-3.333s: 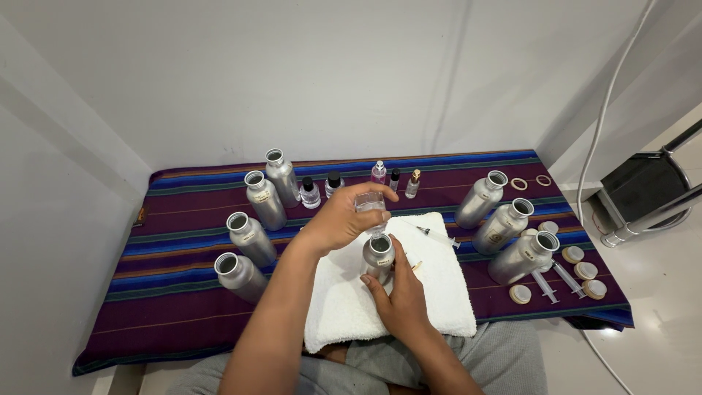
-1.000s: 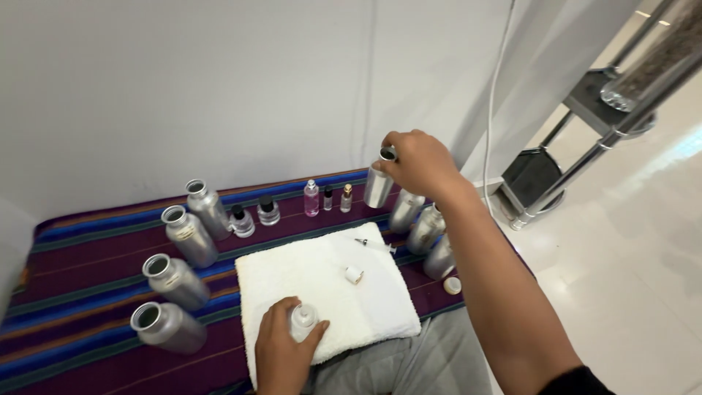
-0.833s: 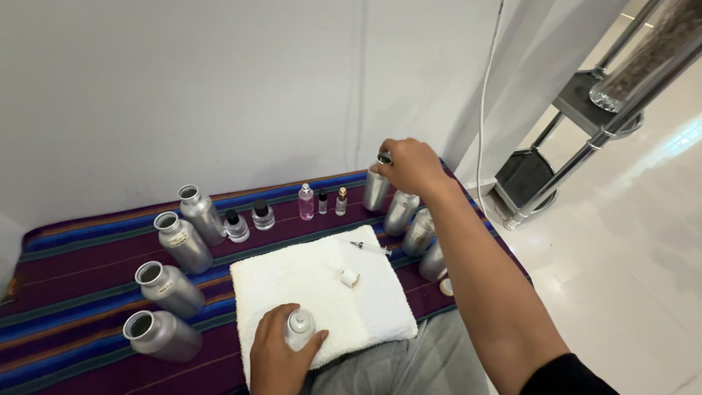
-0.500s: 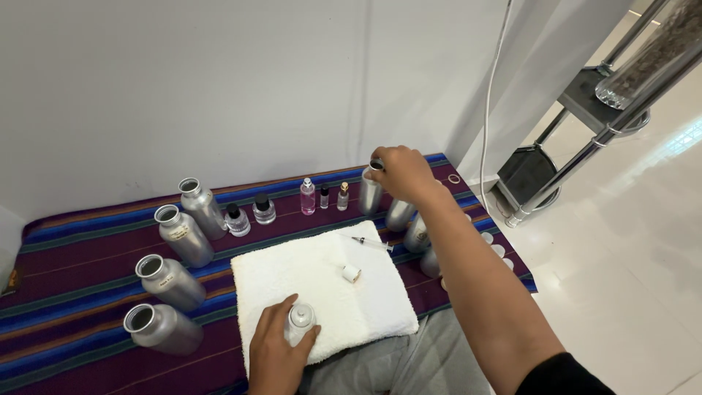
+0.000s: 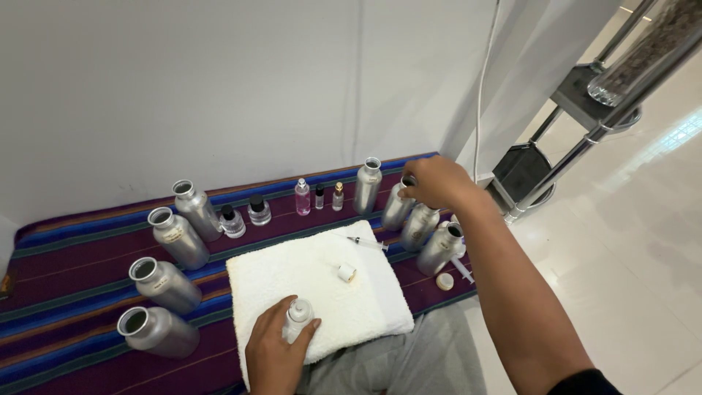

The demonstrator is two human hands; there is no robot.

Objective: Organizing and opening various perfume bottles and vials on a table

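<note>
My left hand [image 5: 272, 352] rests on the near edge of a white towel [image 5: 322, 289] and grips a small clear spray bottle [image 5: 297, 319], held upright. My right hand [image 5: 433, 183] reaches far right, its fingertips closed on the neck of an open aluminium bottle [image 5: 397, 210]. That bottle stands in a row with two more aluminium bottles [image 5: 419, 227] on the striped cloth [image 5: 66, 278]. Another aluminium bottle [image 5: 368, 185] stands free just left of the hand. A small white cap [image 5: 346, 273] and a syringe [image 5: 365, 242] lie on the towel.
Several open aluminium bottles [image 5: 164, 285] stand on the left of the cloth. Small glass perfume bottles [image 5: 302, 197] line the back. A second syringe [image 5: 462, 269] and a round lid [image 5: 444, 281] lie at right. A metal stand [image 5: 585, 132] and a white cable [image 5: 482, 88] are beyond the cloth.
Both hands were on an aluminium bottle over the towel. My right hand has since carried a bottle to the right row and lowered there; my left hand took the small spray bottle.
</note>
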